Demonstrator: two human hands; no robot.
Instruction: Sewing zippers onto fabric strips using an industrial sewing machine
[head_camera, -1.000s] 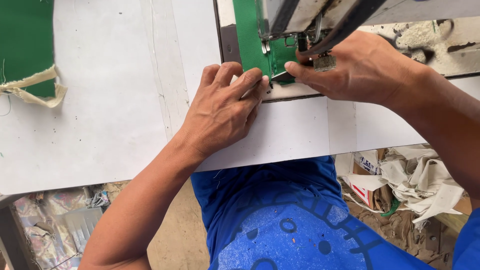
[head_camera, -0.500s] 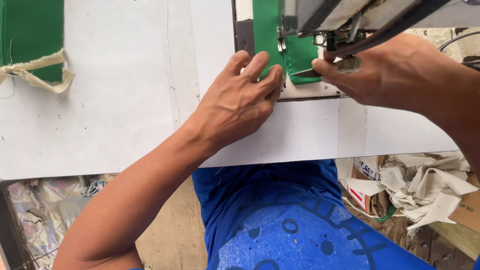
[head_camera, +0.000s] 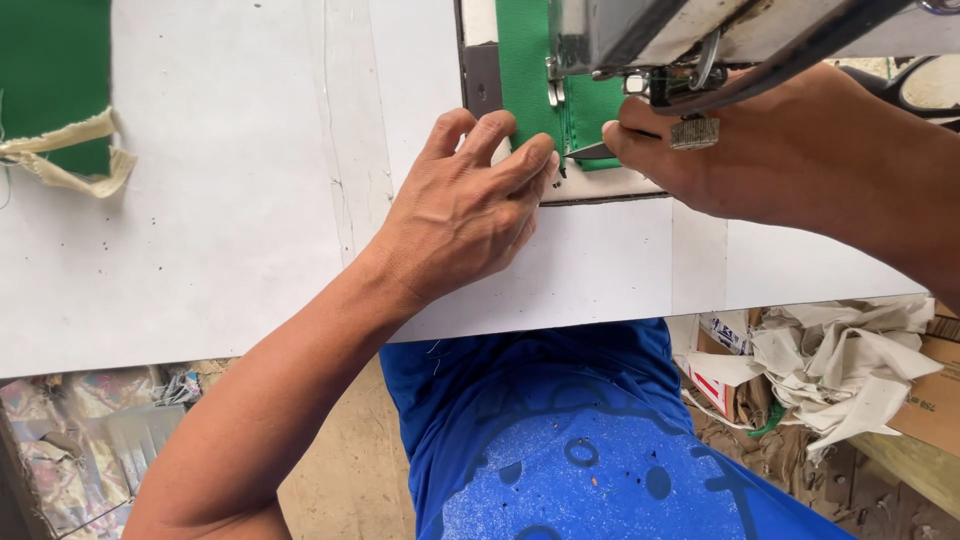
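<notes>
A strip of green fabric (head_camera: 525, 70) lies under the presser foot (head_camera: 555, 92) of a sewing machine (head_camera: 620, 30) at the top of the head view. My left hand (head_camera: 460, 220) rests on the white table, its fingertips closed on the fabric's near end. My right hand (head_camera: 790, 150) comes in from the right below the machine head. It holds scissors (head_camera: 592, 151) whose blade tip points at the fabric's lower edge, beside my left fingertips. A black handle loop shows behind my right wrist.
The white table (head_camera: 230, 230) runs left, with another green piece (head_camera: 55, 70) and a frayed cream strip (head_camera: 70, 160) at its far-left edge. Below the table edge are my blue shirt (head_camera: 560, 440), a heap of cream cloth scraps (head_camera: 850, 370) and a cardboard box (head_camera: 940, 400).
The view has closed in on the needle area. My left fingers slid up onto the green fabric's end, and the scissor tip now shows at that edge.
</notes>
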